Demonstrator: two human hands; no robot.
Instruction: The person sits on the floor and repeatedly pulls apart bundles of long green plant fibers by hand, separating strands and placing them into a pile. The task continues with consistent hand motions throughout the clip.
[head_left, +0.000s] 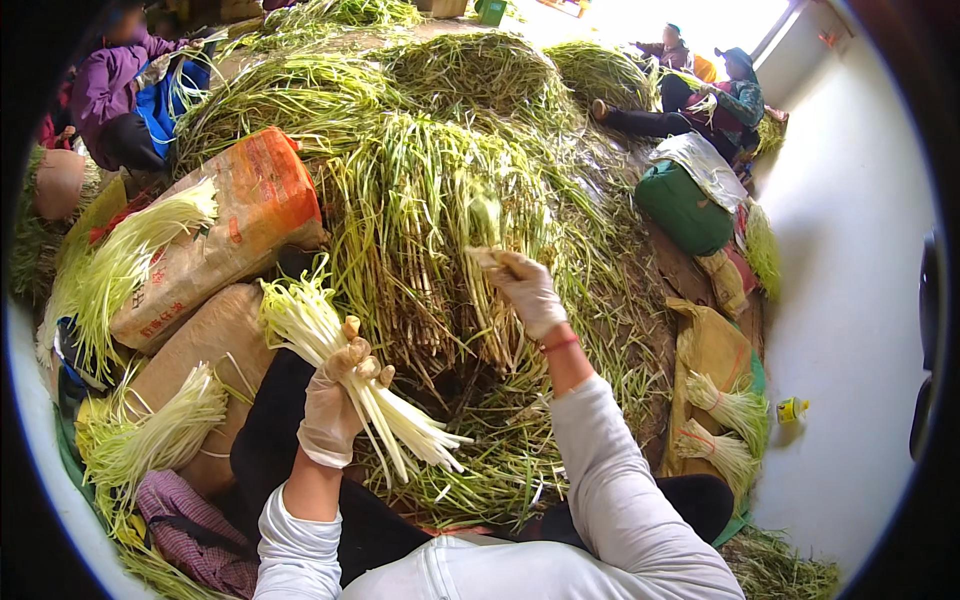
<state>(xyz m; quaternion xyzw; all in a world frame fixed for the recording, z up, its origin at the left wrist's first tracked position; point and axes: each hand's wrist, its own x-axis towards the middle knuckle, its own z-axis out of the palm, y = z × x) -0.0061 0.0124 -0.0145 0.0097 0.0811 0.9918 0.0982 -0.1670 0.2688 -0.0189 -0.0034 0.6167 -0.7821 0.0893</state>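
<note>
My left hand (337, 405), in a thin pale glove, is closed around a bundle of peeled pale stalks (405, 424), their white ends pointing to the lower right and yellow-green leaves to the upper left. My right hand (525, 289), gloved too, is out over the heap with thumb and fingers drawn together; something small and pale, blurred, shows at the fingertips, and I cannot tell what it is. Beyond and below it lie long unpeeled leafy stalks (420, 247) with brown, dry lower parts. Loose green trimmings (487, 472) cover the ground beneath both hands.
Printed woven sacks (225, 232) lie at left, with peeled bundles (165, 427) on and beside them. At right are a green sack (686, 206), red-banded bundles (720, 450) on yellow sacking and a yellow bottle (791, 409) near the wall. Several people sit around the heaps farther back.
</note>
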